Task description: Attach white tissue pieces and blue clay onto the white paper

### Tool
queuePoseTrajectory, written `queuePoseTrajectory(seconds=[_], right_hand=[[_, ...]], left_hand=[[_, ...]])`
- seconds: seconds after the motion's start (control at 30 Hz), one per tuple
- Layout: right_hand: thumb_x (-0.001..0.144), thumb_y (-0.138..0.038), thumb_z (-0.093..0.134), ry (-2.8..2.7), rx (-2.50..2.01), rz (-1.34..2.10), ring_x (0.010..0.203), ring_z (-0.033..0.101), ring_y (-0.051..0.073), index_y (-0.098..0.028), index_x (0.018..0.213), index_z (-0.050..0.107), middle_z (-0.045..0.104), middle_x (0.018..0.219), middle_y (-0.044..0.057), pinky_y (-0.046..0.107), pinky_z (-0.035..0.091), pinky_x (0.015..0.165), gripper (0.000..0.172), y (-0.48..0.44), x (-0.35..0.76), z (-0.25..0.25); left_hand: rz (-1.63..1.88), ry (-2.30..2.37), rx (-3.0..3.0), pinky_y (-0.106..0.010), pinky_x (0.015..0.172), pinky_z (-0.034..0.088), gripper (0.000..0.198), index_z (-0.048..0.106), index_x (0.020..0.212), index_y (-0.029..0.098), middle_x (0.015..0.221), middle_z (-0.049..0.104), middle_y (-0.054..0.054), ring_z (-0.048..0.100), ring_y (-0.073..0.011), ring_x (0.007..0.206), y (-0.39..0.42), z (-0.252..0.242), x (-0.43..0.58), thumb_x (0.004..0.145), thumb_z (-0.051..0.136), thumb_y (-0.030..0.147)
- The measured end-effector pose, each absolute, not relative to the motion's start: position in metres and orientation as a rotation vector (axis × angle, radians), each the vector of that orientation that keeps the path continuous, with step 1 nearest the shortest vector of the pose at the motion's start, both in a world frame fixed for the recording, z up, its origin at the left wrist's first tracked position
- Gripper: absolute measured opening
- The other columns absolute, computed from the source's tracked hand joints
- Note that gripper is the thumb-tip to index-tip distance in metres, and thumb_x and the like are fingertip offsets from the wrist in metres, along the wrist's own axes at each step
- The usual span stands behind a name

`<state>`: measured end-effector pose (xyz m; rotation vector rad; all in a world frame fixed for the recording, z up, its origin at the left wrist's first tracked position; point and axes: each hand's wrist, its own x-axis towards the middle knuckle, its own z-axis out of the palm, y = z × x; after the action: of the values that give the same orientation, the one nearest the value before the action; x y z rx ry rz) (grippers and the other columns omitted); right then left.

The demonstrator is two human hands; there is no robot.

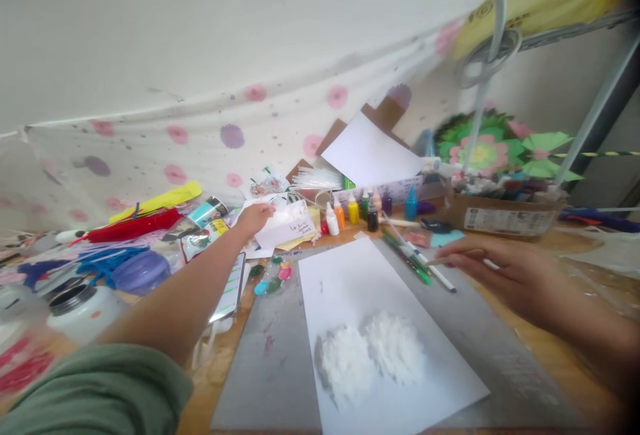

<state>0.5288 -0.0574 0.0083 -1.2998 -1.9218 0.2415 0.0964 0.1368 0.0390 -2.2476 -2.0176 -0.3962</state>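
Observation:
My left hand [257, 218] reaches out to the back of the table, its fingers closed on the edge of a white slip of paper [290, 223] with handwriting on it. On the right, my right hand [493, 272] is pinched around a thin wooden stick [457, 255]; its tip is blurred, so I cannot tell if it is a brush. Between the hands, a white sheet [350, 282] lies on a grey mat [265, 362]. Two fluffy white clumps [347, 363] sit side by side on the sheet's near half. Several markers [410, 255] lie beside its right edge.
Several paint bottles [353, 210] stand behind the sheet. A paint palette [275, 276] lies left of it. Pipe cleaners, a purple bowl [143, 271] and an open white jar [83, 312] crowd the left. A cardboard box [505, 215] with paper flowers stands at the back right.

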Motion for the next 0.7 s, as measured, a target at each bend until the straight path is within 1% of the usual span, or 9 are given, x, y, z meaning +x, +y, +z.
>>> queuePoseTrajectory(seconds=[0.17, 0.33, 0.37, 0.43, 0.5, 0.53, 0.6, 0.63, 0.7], right_hand=[[0.085, -0.046, 0.050, -1.903, -1.285, 0.264, 0.087, 0.068, 0.024, -0.023, 0.086, 0.070, 0.073, 0.095, 0.006, 0.032, 0.052, 0.077, 0.030, -0.061, 0.527, 0.011], [0.084, -0.047, 0.051, -1.910, -1.314, 0.246, 0.086, 0.068, 0.024, -0.021, 0.087, 0.071, 0.073, 0.093, 0.008, 0.033, 0.051, 0.077, 0.033, -0.063, 0.523, 0.015], [0.084, -0.048, 0.051, -1.913, -1.312, 0.245, 0.085, 0.068, 0.024, -0.021, 0.087, 0.071, 0.073, 0.093, 0.008, 0.033, 0.051, 0.076, 0.034, -0.063, 0.522, 0.015], [0.085, -0.049, 0.050, -1.914, -1.296, 0.239, 0.085, 0.068, 0.023, -0.020, 0.086, 0.071, 0.073, 0.092, 0.009, 0.033, 0.051, 0.076, 0.035, -0.063, 0.521, 0.015], [0.085, -0.049, 0.050, -1.910, -1.277, 0.224, 0.083, 0.068, 0.023, -0.021, 0.086, 0.070, 0.073, 0.091, 0.008, 0.032, 0.051, 0.074, 0.035, -0.063, 0.520, 0.014], [0.086, -0.049, 0.050, -1.912, -1.269, 0.217, 0.081, 0.068, 0.022, -0.021, 0.086, 0.070, 0.073, 0.089, 0.007, 0.032, 0.051, 0.072, 0.034, -0.063, 0.521, 0.014], [0.086, -0.048, 0.050, -1.925, -1.251, 0.205, 0.079, 0.068, 0.021, -0.021, 0.087, 0.070, 0.073, 0.087, 0.006, 0.031, 0.050, 0.070, 0.033, -0.062, 0.522, 0.012], [0.087, -0.047, 0.050, -1.931, -1.241, 0.201, 0.078, 0.068, 0.020, -0.021, 0.087, 0.069, 0.073, 0.086, 0.005, 0.030, 0.050, 0.069, 0.032, -0.062, 0.523, 0.011], [0.087, -0.046, 0.050, -1.937, -1.224, 0.192, 0.077, 0.068, 0.019, -0.021, 0.087, 0.069, 0.073, 0.085, 0.005, 0.029, 0.050, 0.068, 0.032, -0.060, 0.526, 0.011]], left_hand=[[-0.319, -1.943, -2.316, -0.042, 0.085, 0.050, 0.031, 0.054, 0.117, 0.015, 0.119, 0.055, -0.009, 0.057, -0.0210, 0.101, 0.120, 0.044, 0.096, 0.091, 0.053, 0.032], [-0.088, -1.671, -2.756, -0.043, 0.088, 0.047, 0.031, 0.055, 0.114, 0.015, 0.117, 0.056, -0.009, 0.056, -0.0214, 0.102, 0.075, 0.014, 0.156, 0.090, 0.054, 0.034], [-0.027, -1.599, -2.862, -0.043, 0.089, 0.046, 0.033, 0.056, 0.115, 0.016, 0.118, 0.056, -0.009, 0.056, -0.0213, 0.103, 0.065, 0.005, 0.169, 0.088, 0.057, 0.035], [0.080, -1.501, -3.009, -0.034, 0.092, 0.043, 0.049, 0.058, 0.115, 0.025, 0.118, 0.057, -0.005, 0.054, -0.0208, 0.106, 0.048, -0.011, 0.188, 0.071, 0.074, 0.037], [0.190, -1.494, -3.066, -0.031, 0.083, 0.046, 0.052, 0.059, 0.112, 0.025, 0.110, 0.060, -0.004, 0.057, -0.0196, 0.097, 0.038, -0.023, 0.197, 0.065, 0.079, 0.035], [0.245, -1.507, -3.077, -0.031, 0.078, 0.048, 0.046, 0.059, 0.109, 0.022, 0.104, 0.061, -0.004, 0.059, -0.0182, 0.089, 0.037, -0.027, 0.199, 0.069, 0.076, 0.035], [0.332, -1.523, -3.091, -0.032, 0.071, 0.051, 0.031, 0.059, 0.105, 0.016, 0.096, 0.062, -0.004, 0.060, -0.0156, 0.080, 0.040, -0.030, 0.201, 0.082, 0.065, 0.035], [0.351, -1.520, -3.098, -0.032, 0.070, 0.052, 0.027, 0.059, 0.104, 0.014, 0.095, 0.062, -0.005, 0.060, -0.0150, 0.079, 0.044, -0.030, 0.202, 0.087, 0.059, 0.034], [0.321, -1.506, -3.101, -0.034, 0.073, 0.053, 0.025, 0.058, 0.105, 0.013, 0.100, 0.061, -0.006, 0.061, -0.0158, 0.084, 0.057, -0.029, 0.210, 0.091, 0.053, 0.033]])
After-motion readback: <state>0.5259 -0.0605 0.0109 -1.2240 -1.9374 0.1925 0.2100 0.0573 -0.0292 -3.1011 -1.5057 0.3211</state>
